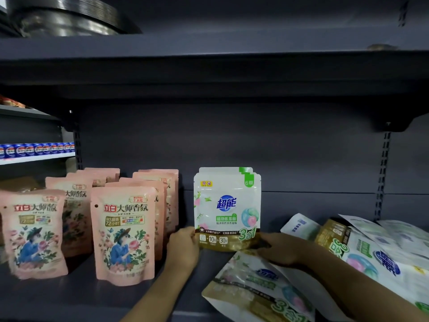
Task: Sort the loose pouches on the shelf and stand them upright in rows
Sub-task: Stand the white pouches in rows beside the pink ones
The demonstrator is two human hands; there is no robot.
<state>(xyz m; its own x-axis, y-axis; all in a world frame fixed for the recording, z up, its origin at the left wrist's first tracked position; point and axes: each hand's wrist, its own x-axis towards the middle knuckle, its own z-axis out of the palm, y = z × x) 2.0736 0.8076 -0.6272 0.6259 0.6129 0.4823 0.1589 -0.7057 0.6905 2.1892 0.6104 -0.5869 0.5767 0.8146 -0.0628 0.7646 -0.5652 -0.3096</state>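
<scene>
While gripped: pouch [227,205] between hands.

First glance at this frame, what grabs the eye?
The white and gold pouches, upright mid-shelf, with the left hand and right hand holding their bottom corners. Left of them stand rows of pink pouches. At right, a loose heap of white pouches lies flat, unsorted.
</scene>
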